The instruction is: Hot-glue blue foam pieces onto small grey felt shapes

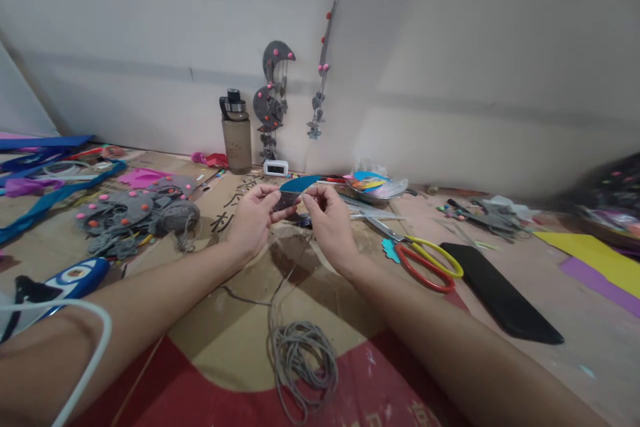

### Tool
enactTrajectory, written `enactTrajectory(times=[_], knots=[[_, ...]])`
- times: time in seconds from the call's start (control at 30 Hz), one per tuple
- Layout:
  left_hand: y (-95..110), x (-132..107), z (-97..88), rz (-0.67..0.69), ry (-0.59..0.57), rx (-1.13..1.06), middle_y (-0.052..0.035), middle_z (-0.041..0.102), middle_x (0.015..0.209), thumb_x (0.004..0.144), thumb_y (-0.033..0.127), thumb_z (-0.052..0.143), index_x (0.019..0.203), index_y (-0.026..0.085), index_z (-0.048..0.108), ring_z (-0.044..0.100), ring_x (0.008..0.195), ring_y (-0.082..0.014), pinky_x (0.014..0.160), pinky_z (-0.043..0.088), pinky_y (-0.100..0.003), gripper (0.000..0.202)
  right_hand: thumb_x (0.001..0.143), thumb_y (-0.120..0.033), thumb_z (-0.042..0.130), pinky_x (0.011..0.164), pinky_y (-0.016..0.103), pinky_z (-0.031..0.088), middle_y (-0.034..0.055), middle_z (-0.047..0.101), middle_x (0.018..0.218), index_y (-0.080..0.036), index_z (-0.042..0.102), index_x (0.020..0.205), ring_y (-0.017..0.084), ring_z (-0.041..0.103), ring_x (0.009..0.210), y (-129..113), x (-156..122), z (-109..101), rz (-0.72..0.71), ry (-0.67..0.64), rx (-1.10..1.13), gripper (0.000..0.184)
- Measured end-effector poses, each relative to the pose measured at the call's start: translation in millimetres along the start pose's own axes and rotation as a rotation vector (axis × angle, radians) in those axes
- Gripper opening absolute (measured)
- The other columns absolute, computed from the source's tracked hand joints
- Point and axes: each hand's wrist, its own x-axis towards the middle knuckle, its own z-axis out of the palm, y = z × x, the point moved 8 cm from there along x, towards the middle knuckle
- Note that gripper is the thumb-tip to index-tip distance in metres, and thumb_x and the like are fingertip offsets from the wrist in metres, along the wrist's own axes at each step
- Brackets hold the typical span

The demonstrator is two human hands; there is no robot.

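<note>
Between both hands is a small flat piece, with a blue leaf-shaped part (299,183) above a dark strip (289,199); it looks like felt or card. My left hand (254,219) is closed, pinching its left side between thumb and fingers. At its right end, the thumb and fingertips of my right hand (331,221) are pressed together. A thin grey cord runs down from beneath my right hand to a loose coil of grey cord (306,361) on the cardboard. Whether the cord is joined to the piece is hidden by my fingers.
Scissors (425,260) with red and yellow handles lie right of my hands, beside a black slab (500,290). Grey felt pieces with pompoms (130,210) and a yarn ball (181,219) sit left. Behind stand a bottle (236,137), a small clock (275,168) and hanging ornaments (273,93).
</note>
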Motion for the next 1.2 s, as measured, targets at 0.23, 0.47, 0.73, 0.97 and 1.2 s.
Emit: enactTrajectory(times=[0.23,0.47,0.73,0.97,1.2], knots=[[-1,-1,-0.1,-0.009,0.007,0.005,-0.0001,0.063,0.075,0.072,0.018,0.062,0.077,0.016,0.049,0.067,0.078,-0.0174,0.076,0.054,-0.037,0.014,0.080,-0.031,0.048,0.064,0.027,0.037,0.0001,0.057,0.074,-0.020,0.056,0.079,0.013,0.047,0.066,-3,1,-1,-0.002,0.004,-0.034,0.014],[-3,-2,0.5,-0.017,-0.016,0.004,-0.0016,0.064,0.079,0.073,0.018,0.061,0.079,0.016,0.049,0.067,0.078,-0.0178,0.074,0.055,-0.035,0.013,0.080,-0.031,0.048,0.063,0.026,0.037,0.0001,0.057,0.072,-0.019,0.055,0.075,0.013,0.048,0.065,0,2,0,0.023,-0.009,-0.003,0.015],[-7,-2,0.6,-0.064,-0.032,-0.002,-0.0023,0.066,0.079,0.072,0.018,0.061,0.079,0.016,0.051,0.067,0.078,-0.0180,0.073,0.055,-0.035,0.012,0.077,-0.030,0.050,0.058,0.024,0.035,-0.0020,0.053,0.066,-0.019,0.053,0.071,0.011,0.043,0.059,5,1,1,0.116,-0.010,0.057,0.013],[-10,-1,0.5,-0.116,-0.039,-0.033,-0.0042,0.067,0.082,0.072,0.016,0.060,0.080,0.015,0.054,0.067,0.075,-0.0159,0.073,0.056,-0.034,0.010,0.074,-0.034,0.052,0.051,0.022,0.031,-0.0039,0.049,0.063,-0.020,0.050,0.068,0.008,0.037,0.052,21,2,8,0.194,-0.058,0.222,0.015],[-6,-2,6.7,-0.113,-0.111,-0.047,-0.0057,0.066,0.088,0.071,0.014,0.061,0.081,0.014,0.055,0.066,0.079,-0.0165,0.079,0.054,-0.035,0.011,0.075,-0.036,0.052,0.051,0.021,0.032,-0.0031,0.052,0.069,-0.019,0.050,0.072,0.008,0.040,0.055,28,3,7,0.217,-0.051,0.299,0.017]])
